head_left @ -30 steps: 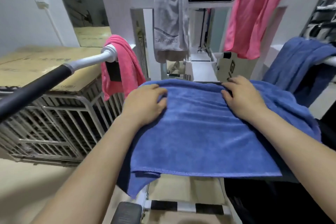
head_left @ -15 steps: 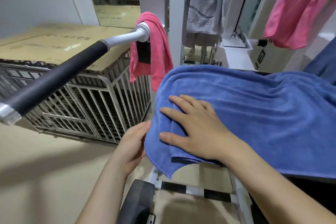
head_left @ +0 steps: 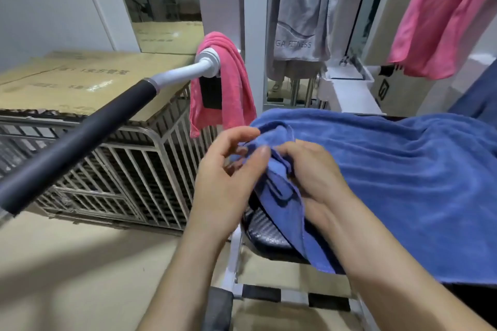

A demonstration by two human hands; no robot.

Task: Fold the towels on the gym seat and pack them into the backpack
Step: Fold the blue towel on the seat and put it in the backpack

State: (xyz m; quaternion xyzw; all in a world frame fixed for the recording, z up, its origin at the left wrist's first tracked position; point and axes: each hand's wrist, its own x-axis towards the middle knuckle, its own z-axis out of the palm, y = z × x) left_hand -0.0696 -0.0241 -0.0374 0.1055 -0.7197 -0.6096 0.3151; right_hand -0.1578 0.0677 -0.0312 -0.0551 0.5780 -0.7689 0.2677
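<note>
A large blue towel (head_left: 398, 183) lies spread over the black gym seat (head_left: 265, 236), whose front left corner shows bare. Both hands meet at the towel's left edge. My left hand (head_left: 228, 180) pinches the bunched corner between thumb and fingers. My right hand (head_left: 312, 177) grips the same gathered fold from the right, fingers curled into the cloth. A pink towel (head_left: 223, 94) hangs on the machine's left handle, a grey towel (head_left: 304, 8) and another pink towel (head_left: 441, 13) hang from the frame behind. No backpack is in view.
The black-gripped handle bar (head_left: 80, 137) juts toward me on the left. A metal cage (head_left: 121, 177) topped with cardboard (head_left: 80, 83) stands beyond it. The white machine frame (head_left: 252, 48) rises behind the seat. Another dark blue towel (head_left: 481, 94) hangs at the far right.
My right hand went from lying flat on the towel's left edge to gripping it. My left hand rose from beside the hanging edge and pinched the corner, lifting it off the seat.
</note>
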